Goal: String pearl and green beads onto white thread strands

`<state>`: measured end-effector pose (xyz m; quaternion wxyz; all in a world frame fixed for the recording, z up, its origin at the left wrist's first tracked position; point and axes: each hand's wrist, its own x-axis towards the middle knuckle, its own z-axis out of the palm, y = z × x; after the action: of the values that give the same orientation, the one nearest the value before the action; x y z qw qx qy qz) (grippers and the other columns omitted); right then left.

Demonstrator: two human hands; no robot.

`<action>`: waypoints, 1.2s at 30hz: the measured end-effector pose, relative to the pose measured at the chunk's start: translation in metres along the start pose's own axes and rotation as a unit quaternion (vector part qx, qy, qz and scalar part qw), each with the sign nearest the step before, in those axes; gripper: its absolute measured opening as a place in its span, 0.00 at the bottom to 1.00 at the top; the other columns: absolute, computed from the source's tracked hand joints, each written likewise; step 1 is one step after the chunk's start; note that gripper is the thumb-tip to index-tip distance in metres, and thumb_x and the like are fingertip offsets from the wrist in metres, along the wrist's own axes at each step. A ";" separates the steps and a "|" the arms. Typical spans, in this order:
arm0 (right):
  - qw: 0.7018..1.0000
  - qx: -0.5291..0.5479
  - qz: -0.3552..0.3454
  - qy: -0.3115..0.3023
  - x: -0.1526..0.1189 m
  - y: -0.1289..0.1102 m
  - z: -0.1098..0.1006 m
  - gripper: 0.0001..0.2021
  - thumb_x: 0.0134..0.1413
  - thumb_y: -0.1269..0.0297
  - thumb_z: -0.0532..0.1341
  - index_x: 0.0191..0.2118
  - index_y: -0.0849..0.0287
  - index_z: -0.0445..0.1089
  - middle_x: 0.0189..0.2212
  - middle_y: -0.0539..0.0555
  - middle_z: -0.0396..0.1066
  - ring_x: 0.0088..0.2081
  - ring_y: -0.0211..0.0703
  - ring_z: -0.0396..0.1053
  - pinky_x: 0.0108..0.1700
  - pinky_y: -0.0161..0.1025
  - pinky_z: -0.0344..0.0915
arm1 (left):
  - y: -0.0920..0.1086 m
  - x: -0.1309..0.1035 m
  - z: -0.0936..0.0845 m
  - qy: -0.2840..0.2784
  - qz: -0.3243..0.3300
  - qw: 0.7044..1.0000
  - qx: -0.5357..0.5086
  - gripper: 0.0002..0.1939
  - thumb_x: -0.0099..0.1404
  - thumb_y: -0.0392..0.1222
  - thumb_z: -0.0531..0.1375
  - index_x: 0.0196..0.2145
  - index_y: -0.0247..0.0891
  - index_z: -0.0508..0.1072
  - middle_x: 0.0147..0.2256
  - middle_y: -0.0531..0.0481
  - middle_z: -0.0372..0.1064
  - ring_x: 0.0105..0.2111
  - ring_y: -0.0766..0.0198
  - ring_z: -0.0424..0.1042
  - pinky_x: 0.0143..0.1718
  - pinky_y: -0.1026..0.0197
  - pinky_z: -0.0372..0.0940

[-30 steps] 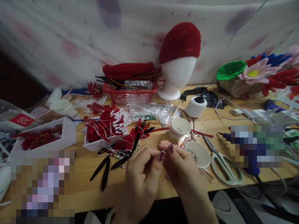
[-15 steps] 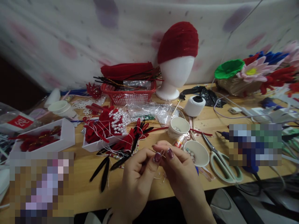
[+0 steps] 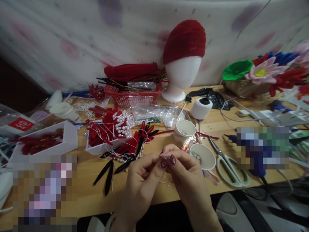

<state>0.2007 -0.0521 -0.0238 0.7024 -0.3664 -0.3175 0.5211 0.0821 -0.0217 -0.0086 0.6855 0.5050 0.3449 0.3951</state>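
My left hand (image 3: pixel 143 183) and my right hand (image 3: pixel 185 177) meet above the front of the table, thumbs and fingertips pinched together. Whatever lies between the fingertips is too small and too covered to name. Just beyond my right hand stand a paper cup with beads (image 3: pixel 202 158) and another cup (image 3: pixel 184 130) with a few pale beads. Left of my left hand lie black pointed velvet strips (image 3: pixel 109 177). Behind the hands are red velvet pieces (image 3: pixel 130 145) and bead strings, beside a white box (image 3: pixel 103 146) heaped with red pieces and pearl sprays.
Scissors (image 3: pixel 228 164) and a blue glue gun (image 3: pixel 258 161) lie at the right. A red basket (image 3: pixel 132 96), a white foam head (image 3: pixel 181 77) with a red cover and a thread cone (image 3: pixel 201 108) stand behind. Another white box (image 3: pixel 70 138) is at the left.
The thumbs have drawn closer together, and the thin piece that showed between the fingertips is now hidden. Both hands stay in nearly the same place.
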 end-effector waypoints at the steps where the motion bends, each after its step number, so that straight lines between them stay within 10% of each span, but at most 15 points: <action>1: 1.000 0.007 0.000 0.001 0.001 0.000 0.001 0.08 0.55 0.55 0.73 0.31 0.51 0.82 0.33 0.49 0.67 0.33 0.33 0.66 0.34 0.28 0.65 | 0.000 0.001 -0.001 -0.008 0.001 1.000 0.001 0.24 0.65 0.61 0.64 0.26 0.36 0.76 0.19 0.58 0.49 0.19 0.72 0.44 0.18 0.66 0.44; 10: 0.998 0.049 -0.037 0.008 0.011 0.004 0.008 0.12 0.61 0.54 0.69 0.31 0.55 0.75 0.30 0.47 0.65 0.31 0.34 0.60 0.35 0.29 0.62 | 0.001 0.005 -0.009 -0.038 -0.012 0.998 0.041 0.29 0.64 0.67 0.61 0.24 0.36 0.73 0.19 0.57 0.55 0.19 0.72 0.50 0.21 0.66 0.48; 18: 0.991 0.126 -0.049 -0.011 0.019 -0.006 0.004 0.13 0.63 0.52 0.67 0.31 0.52 0.73 0.28 0.47 0.70 0.34 0.37 0.67 0.43 0.33 0.66 | 0.003 -0.012 -0.081 0.107 0.043 0.989 0.093 0.32 0.67 0.66 0.58 0.16 0.40 0.63 0.17 0.55 0.53 0.19 0.67 0.54 0.20 0.62 0.52; 24: 0.998 0.037 -0.046 -0.031 0.020 0.000 -0.004 0.14 0.62 0.51 0.68 0.31 0.53 0.71 0.23 0.46 0.69 0.29 0.37 0.65 0.36 0.34 0.63 | 0.011 -0.023 -0.130 0.232 0.046 0.912 0.335 0.30 0.68 0.62 0.57 0.16 0.41 0.60 0.17 0.54 0.56 0.20 0.65 0.57 0.24 0.61 0.56; 28: 0.999 -0.038 0.004 -0.033 0.017 0.011 -0.010 0.14 0.66 0.53 0.65 0.32 0.56 0.70 0.25 0.47 0.72 0.26 0.34 0.66 0.29 0.31 0.62 | 0.003 -0.020 -0.146 0.191 0.017 0.848 0.493 0.24 0.67 0.57 0.56 0.18 0.41 0.65 0.18 0.54 0.60 0.22 0.61 0.62 0.26 0.60 0.59; 33: 0.997 -0.053 0.041 -0.036 0.011 0.019 -0.009 0.15 0.65 0.53 0.65 0.32 0.57 0.68 0.26 0.49 0.73 0.26 0.35 0.69 0.26 0.31 0.65 | -0.011 -0.019 -0.125 0.234 0.164 0.758 0.587 0.16 0.69 0.53 0.57 0.41 0.39 0.78 0.45 0.38 0.75 0.49 0.45 0.73 0.53 0.43 0.66; 36: 0.996 -0.066 0.042 -0.044 0.010 0.019 -0.006 0.15 0.64 0.52 0.66 0.32 0.57 0.68 0.26 0.49 0.73 0.27 0.36 0.71 0.30 0.34 0.69 | -0.018 -0.022 -0.085 0.199 0.170 0.861 0.436 0.20 0.75 0.49 0.52 0.59 0.42 0.70 0.60 0.39 0.69 0.61 0.51 0.68 0.62 0.47 0.62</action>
<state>0.1985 -0.0403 -0.0422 0.6393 -0.4014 -0.3661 0.5442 0.0018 -0.0085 -0.0453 0.2350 0.7136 0.5197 0.4068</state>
